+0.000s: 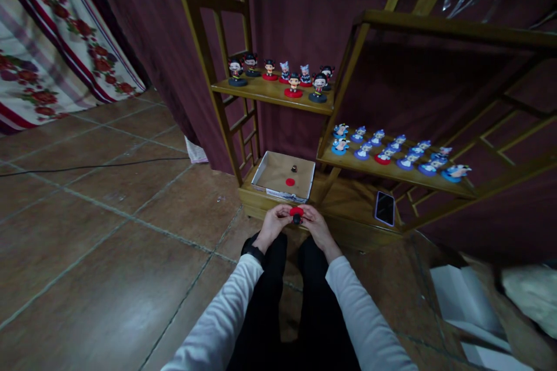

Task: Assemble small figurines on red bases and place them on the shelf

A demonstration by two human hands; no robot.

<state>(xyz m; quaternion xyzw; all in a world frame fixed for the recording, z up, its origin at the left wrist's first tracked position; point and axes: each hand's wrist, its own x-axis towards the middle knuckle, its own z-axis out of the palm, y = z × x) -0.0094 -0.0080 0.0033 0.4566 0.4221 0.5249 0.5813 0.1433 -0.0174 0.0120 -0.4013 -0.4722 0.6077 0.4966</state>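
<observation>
A person's left hand (277,221) and right hand (316,226) are close together, both gripping a red-based, black-topped figurine (297,218) between them. Just past it, a shallow box (272,174) holds a red disc (290,182) and a small dark piece (294,168). Farther back, more toys (294,84) stand on two wooden shelves (265,89) before a purple curtain (300,6).

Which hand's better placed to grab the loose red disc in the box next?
Probably your left hand: it looks slightly nearer the red disc. Both hands hold the figure, so your right hand would need to hold it alone.
</observation>
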